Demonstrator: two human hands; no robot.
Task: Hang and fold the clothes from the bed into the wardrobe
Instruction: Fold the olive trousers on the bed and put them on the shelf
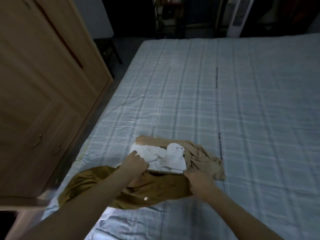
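A small heap of clothes lies near the front left edge of the bed [225, 101]. A white garment [166, 158] sits crumpled on top of a light tan garment [204, 158]. In front of them spreads a dark mustard-brown garment [152, 189] that reaches toward the bed's edge. My left hand [135, 162] is closed on the left edge of the heap, where the white cloth meets the brown one. My right hand [199, 181] grips the brown garment at the heap's front right. The wooden wardrobe [43, 84] stands at the left with its doors closed.
A narrow strip of floor [97, 104] separates the wardrobe and the bed. A white tower fan [239, 16] and dark shelving [169, 16] stand beyond the bed's far end. A pale piece of furniture [24, 213] is at the lower left.
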